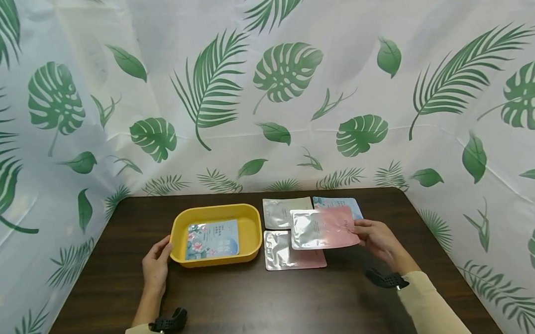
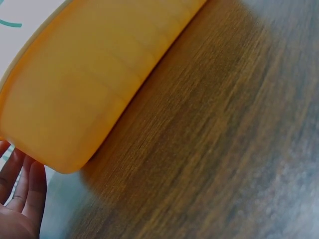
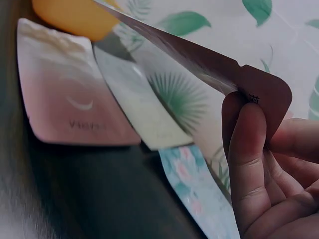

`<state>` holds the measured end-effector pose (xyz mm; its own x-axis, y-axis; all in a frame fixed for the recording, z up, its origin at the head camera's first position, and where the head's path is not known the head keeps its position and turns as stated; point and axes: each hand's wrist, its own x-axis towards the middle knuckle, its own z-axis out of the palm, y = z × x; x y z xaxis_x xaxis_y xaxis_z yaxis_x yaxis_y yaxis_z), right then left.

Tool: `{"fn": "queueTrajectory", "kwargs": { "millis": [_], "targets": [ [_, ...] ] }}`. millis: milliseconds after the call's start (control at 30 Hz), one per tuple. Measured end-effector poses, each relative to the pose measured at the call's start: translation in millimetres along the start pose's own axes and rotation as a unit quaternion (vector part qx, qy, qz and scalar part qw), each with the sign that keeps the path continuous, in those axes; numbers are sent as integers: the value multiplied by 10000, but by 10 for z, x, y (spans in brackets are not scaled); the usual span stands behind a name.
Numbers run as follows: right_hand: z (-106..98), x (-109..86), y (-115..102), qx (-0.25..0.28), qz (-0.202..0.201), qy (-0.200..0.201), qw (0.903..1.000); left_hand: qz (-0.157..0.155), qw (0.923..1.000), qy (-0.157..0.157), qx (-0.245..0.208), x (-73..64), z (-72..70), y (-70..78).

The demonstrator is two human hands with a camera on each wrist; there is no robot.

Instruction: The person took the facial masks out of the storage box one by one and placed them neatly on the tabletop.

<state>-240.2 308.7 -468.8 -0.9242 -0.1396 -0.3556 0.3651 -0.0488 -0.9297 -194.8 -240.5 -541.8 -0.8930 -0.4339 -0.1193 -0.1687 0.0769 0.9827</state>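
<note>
My right hand [image 1: 380,239] pinches a pink-and-silver sheet mask packet [image 1: 321,228] by its right edge, above the table. Under and behind it lie a second pink-and-silver packet [image 1: 285,256], a silver-cream packet [image 1: 280,209] and a blue floral packet [image 1: 341,203], each partly covered in the head view. A yellow tray [image 1: 180,258] stands to their left with another blue floral packet [image 1: 212,239] inside. My left hand [image 1: 156,266] touches the tray's left end; in the left wrist view, its fairly straight fingers [image 2: 35,186] meet the outer wall.
The dark wooden table [image 1: 256,312] reaches back to a white curtain [image 1: 302,135] printed with green leaves, which also hangs at both sides. Black bands [image 1: 168,322] sit on both wrists.
</note>
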Motion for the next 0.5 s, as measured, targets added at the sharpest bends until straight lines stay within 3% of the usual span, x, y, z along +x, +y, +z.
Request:
{"fn": "queueTrajectory", "kwargs": {
  "millis": [300,500],
  "targets": [
    [-232,-93,54,-373,217,387,9983,-54,10000,-4,31,18,8,-7],
    [-346,-95,170,-723,520,635,9940,133,9998,-69,-111,5,-7,-12]
  ]
}}
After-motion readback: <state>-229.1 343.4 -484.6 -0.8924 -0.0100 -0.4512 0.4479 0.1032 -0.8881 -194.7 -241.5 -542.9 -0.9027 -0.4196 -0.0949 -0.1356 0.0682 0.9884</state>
